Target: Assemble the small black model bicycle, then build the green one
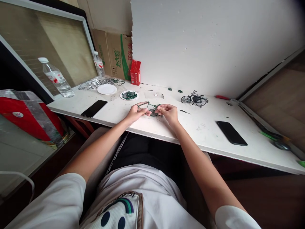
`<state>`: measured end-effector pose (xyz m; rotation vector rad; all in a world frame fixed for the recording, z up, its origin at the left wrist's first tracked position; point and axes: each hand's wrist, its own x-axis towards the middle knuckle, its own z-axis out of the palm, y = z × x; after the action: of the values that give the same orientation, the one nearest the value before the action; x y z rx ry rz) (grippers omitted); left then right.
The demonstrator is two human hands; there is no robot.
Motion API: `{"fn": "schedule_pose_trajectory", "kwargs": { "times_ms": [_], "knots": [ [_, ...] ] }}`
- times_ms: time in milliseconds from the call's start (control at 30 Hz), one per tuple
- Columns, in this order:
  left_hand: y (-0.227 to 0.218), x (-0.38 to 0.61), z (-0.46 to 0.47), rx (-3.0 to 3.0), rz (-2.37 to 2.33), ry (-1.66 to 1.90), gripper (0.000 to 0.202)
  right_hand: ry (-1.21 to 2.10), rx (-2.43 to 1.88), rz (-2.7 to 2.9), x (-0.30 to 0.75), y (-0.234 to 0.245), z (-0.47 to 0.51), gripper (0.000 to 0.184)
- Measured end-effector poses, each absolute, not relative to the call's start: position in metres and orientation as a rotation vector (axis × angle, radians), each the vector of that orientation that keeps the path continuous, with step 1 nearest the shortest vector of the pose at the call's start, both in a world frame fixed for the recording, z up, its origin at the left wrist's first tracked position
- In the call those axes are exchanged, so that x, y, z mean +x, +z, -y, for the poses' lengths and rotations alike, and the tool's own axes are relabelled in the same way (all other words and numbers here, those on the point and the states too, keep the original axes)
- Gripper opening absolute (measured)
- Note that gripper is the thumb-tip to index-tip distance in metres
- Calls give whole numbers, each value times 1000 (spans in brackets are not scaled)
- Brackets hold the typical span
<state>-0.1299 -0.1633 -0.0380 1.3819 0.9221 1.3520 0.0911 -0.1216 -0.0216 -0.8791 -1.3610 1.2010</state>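
A small green model bicycle frame (149,106) lies on the white table (205,130) between my hands. My left hand (137,112) pinches its left end with fingers closed on the thin bars. At the frame's right end my right hand (168,111) is closed around a dark round wheel part (153,112). A finished model bicycle (194,99) stands upright farther back to the right.
Two black phones (94,108) (231,133) lie on the table. A dish of green parts (129,95), a white lid (107,89), plastic part frames (95,83), a red box (135,73), two water bottles (56,78) (98,64) and a small screwdriver (185,111) are about.
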Motion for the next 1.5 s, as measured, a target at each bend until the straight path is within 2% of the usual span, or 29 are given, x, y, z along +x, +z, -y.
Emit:
{"fn": "schedule_pose_trajectory", "kwargs": {
  "times_ms": [167, 867, 1133, 1500],
  "knots": [
    [-34, -129, 167, 1355, -883, 1342, 88, 1188, -869, 1347, 91, -21, 122, 57],
    [-32, -126, 167, 1330, -969, 1403, 72, 1220, -901, 1362, 92, -15, 127, 59],
    [-33, -125, 167, 1389, -941, 1379, 75, 1210, -900, 1388, 92, -16, 127, 59],
    [-35, -124, 167, 1402, -948, 1419, 66, 1236, -865, 1348, 93, -16, 126, 56]
  ]
}}
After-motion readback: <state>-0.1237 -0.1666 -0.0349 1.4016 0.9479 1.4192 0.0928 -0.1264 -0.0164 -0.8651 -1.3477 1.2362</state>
